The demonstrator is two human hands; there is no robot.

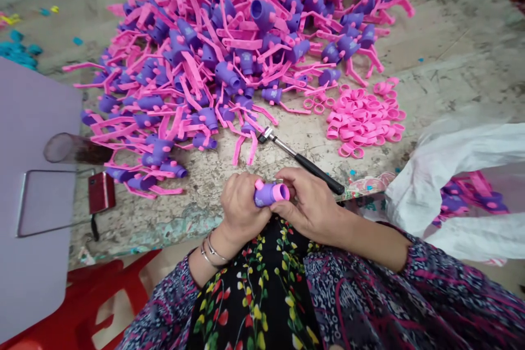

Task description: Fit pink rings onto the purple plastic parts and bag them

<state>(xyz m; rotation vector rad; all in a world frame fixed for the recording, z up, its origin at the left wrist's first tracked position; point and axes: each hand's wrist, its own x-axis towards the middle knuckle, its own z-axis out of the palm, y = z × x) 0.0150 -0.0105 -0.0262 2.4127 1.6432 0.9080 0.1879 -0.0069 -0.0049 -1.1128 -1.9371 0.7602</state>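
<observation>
Fingers of the left hand [245, 202] wrap around a purple tube [264, 194] just past the near edge of the bench [455, 76], apparently steadying it while the right hand [309, 205] pinches the pink ring [277, 193] at its mouth. Beyond, a hammer [303, 163] points its handle rightward, perhaps for easy reach, lying between hands and heap. Rightward gapes a white bag [414, 186]; farther are loose rings [365, 117], then heaped purple-and-pink pieces [228, 74].

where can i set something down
The widest bare patch is the tabletop right of the pink rings, beyond the white bag. A smaller one lies between rings and black-handled tool. The parts pile crowds the far middle.
</observation>
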